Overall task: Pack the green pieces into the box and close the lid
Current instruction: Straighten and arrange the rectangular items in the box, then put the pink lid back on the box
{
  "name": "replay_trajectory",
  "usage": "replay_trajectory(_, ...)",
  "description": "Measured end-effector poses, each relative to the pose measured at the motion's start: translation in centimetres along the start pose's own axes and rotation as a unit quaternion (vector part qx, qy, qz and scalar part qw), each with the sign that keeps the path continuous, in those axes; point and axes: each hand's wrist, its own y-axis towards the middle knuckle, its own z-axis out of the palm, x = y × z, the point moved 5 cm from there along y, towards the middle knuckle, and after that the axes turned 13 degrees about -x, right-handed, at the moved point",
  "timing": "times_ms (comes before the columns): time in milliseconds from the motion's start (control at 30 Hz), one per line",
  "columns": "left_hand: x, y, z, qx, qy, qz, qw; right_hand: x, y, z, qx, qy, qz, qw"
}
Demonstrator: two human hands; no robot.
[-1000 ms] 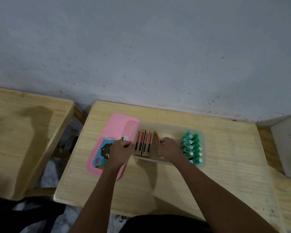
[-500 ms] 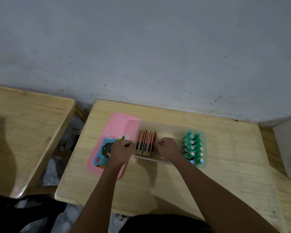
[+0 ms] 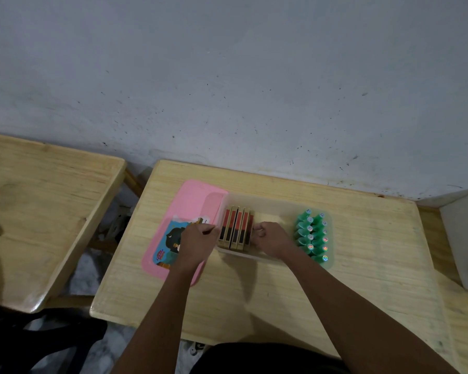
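A clear plastic box (image 3: 273, 205) stands mid-table. Two rows of green pieces (image 3: 312, 234) with coloured stickers on their tops fill its right end. Several flat wooden pieces with red and black faces (image 3: 235, 225) stand on edge in its left end. My left hand (image 3: 197, 244) has curled fingers at the box's left wall and grips it. My right hand (image 3: 270, 238) is inside the box with its fingers curled against the rightmost wooden piece, holding it to the stack. The pink lid (image 3: 197, 195), with a picture sticker, lies flat left of the box, partly under it.
The small wooden table (image 3: 362, 265) backs onto a grey wall. A second wooden table (image 3: 43, 211) stands to the left across a gap. A white board (image 3: 465, 238) leans at the right edge.
My right hand has slid the loose wooden piece left until it joined the stack. The left hand has stayed at the box's left wall.
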Motion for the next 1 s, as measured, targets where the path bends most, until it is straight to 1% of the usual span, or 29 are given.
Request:
replay_trajectory(233, 0.1, 0.1, 0.2, -0.002, -0.008, 0.002, 1.0, 0.9, -0.6, -0.6, 0.01, -0.044, -0.046, 0.998)
replay_trajectory(367, 0.3, 0.2, 0.1, 0.001, 0.002, 0.011, 1.0, 1.0, -0.5, -0.9, 0.031, -0.05, -0.029, 0.998)
replay_trajectory(433, 0.4, 0.2, -0.1, -0.001, 0.007, 0.03, 1.0, 0.9, -0.4, -1.2, 0.013, -0.082, -0.03, 0.996)
replay_trajectory(467, 0.7, 0.3, -0.4, -0.022, 0.004, 0.032, 0.999, 1.0, -0.5, -1.6, -0.011, -0.099, -0.034, 0.994)
replay_trajectory(533, 2.4, 1.0, -1.5, -0.108, 0.002, 0.022, 0.994, 1.5, -1.1, -2.4, -0.045, -0.101, -0.056, 0.992)
replay_trajectory(567, 3.4, 1.4, -2.0, -0.152, 0.024, 0.018, 0.988, 1.9, -1.5, -2.5, -0.039, -0.091, -0.075, 0.992)
replay_trajectory(600, 4.5, 1.9, -2.3, -0.176, 0.063, 0.003, 0.982, 2.4, -1.9, -2.4, -0.011, -0.082, -0.098, 0.992)
replay_trajectory(633, 5.5, 2.4, -2.6, -0.178, 0.111, -0.03, 0.977, 2.9, -2.4, -2.1, 0.032, -0.073, -0.119, 0.99)
replay_trajectory(700, 6.6, 3.0, -2.8, -0.153, 0.19, -0.082, 0.966, 3.8, -3.6, -1.1, 0.12, -0.078, -0.156, 0.977)
replay_trajectory(733, 6.8, 3.3, -2.7, -0.139, 0.213, -0.094, 0.963, 4.2, -4.1, -0.7, 0.145, -0.094, -0.18, 0.968)
replay_trajectory(767, 6.8, 3.4, -2.7, -0.127, 0.225, -0.104, 0.96, 4.4, -4.4, -0.2, 0.154, -0.113, -0.202, 0.961)
replay_trajectory(833, 6.9, 3.7, -2.4, -0.109, 0.236, -0.118, 0.959, 4.9, -4.6, 0.2, 0.143, -0.142, -0.232, 0.951)
replay_trajectory(933, 7.3, 4.4, -2.3, -0.094, 0.246, -0.133, 0.956, 5.4, -4.4, 0.2, 0.122, -0.175, -0.246, 0.945)
replay_trajectory(1000, 7.5, 4.7, -2.3, -0.091, 0.232, -0.151, 0.957, 5.4, -4.2, 0.3, 0.115, -0.196, -0.254, 0.94)
